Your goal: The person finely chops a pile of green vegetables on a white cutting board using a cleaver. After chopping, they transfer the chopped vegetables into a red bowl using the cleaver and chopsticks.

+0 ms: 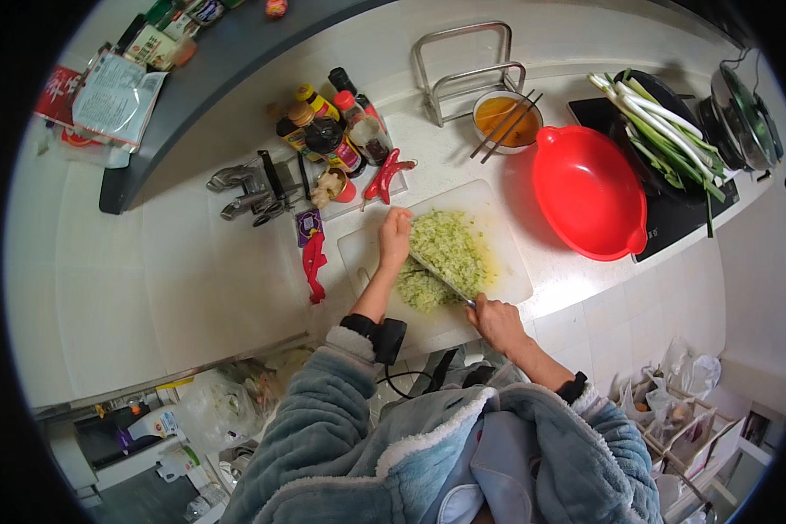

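My right hand (498, 321) grips the handle of a knife (441, 278), whose blade lies across finely chopped pale green vegetable (445, 240) on a white cutting board (511, 279). My left hand (395, 234) has curled fingers at the far-left side of the pile, beside the blade's tip end; what they hold, if anything, is hidden. Two red chilies (384, 179) lie beyond it, near a cluster of sauce bottles (332, 140). Red ribbon-like material (313, 266) is left of the board.
Right of the board are a red basin (589, 188), a bowl of orange liquid with chopsticks (498, 120) and green onions (659, 131) in a black pan on a cooktop. A metal rack (463, 74) stands behind, a knife holder (258, 188) left. A dark shelf (201, 79) overhangs the upper left.
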A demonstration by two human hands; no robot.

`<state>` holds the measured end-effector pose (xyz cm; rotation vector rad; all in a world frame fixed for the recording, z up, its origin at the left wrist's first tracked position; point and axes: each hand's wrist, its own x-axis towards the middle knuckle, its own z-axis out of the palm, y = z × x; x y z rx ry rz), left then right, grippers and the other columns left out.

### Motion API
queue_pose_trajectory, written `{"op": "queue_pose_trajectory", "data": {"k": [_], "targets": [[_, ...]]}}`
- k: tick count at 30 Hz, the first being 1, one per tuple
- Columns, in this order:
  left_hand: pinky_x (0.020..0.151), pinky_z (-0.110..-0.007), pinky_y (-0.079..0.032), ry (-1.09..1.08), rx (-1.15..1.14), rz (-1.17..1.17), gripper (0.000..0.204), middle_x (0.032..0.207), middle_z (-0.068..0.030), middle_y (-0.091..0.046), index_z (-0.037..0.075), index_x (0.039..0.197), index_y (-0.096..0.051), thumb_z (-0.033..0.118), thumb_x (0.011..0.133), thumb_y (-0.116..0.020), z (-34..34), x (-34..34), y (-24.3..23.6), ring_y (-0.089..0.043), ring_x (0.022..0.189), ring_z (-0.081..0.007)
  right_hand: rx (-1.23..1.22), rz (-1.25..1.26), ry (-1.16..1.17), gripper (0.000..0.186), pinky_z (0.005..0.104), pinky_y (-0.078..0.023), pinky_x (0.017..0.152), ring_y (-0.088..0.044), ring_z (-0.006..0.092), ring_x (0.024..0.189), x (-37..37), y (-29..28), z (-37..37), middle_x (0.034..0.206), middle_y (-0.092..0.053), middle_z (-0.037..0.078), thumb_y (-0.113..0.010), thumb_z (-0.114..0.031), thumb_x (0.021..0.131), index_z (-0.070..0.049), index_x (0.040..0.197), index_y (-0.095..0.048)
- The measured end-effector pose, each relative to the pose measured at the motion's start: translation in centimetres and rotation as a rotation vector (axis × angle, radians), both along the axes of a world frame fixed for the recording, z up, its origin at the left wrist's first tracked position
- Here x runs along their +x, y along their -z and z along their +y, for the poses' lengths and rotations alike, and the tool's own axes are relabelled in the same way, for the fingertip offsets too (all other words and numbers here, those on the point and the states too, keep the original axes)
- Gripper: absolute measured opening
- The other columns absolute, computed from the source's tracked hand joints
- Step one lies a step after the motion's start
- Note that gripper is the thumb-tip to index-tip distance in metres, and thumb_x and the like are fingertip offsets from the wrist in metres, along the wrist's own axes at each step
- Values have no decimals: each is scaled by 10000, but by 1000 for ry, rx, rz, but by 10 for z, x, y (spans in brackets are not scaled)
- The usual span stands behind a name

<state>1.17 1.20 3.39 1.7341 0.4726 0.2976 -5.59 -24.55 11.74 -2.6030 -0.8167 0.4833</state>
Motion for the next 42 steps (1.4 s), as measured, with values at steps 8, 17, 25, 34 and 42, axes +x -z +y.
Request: {"op": "queue_pose_trajectory", "data": {"k": [8, 17, 25, 34, 42], "targets": [[490, -218, -266, -128, -78, -233, 165, 631, 62, -360, 47, 887, -555, 104, 977, -429, -6, -6, 15, -318, 567, -36, -58, -86, -109, 351, 455, -515, 560, -640, 347, 596, 38, 4, -20, 622, -632, 164, -538, -378, 901, -29, 870, -561], [532, -298, -369, -234, 110, -148, 154, 622, -13, -440, 48, 872, -556, 124, 962, -457, -7, 2, 37, -408, 572, -103, -36, -57, -222, 375, 448, -511, 586, -643, 365, 644, 84, -4, -27, 663, -644, 171, -529, -402, 909, -35, 869, -589], [466, -241, -262, -167, -48, -176, 160, 598, 45, -361, 46, 852, -547, 93, 962, -440, -3, 33, 13, -323, 525, -48, -85, 89, -155, 434, 483, -508, 628, -643, 389, 676, 87, -19, -23, 711, -645, 221, -487, -423, 934, 0, 885, -567], [487, -250, -305, -153, -49, -163, 144, 632, 11, -409, 33, 848, -547, 72, 950, -455, 4, 51, 37, -354, 544, -69, -116, 97, -114, 448, 464, -516, 608, -649, 382, 680, 95, -6, -7, 699, -646, 209, -470, -440, 942, -5, 893, -568], [508, -230, -286, -158, -69, -183, 166, 648, 25, -382, 36, 852, -541, 76, 970, -431, 1, 22, 27, -338, 564, -55, -119, 5, -191, 426, 450, -515, 579, -645, 359, 622, 93, -12, -7, 651, -641, 176, -485, -437, 933, -27, 864, -577]]}}
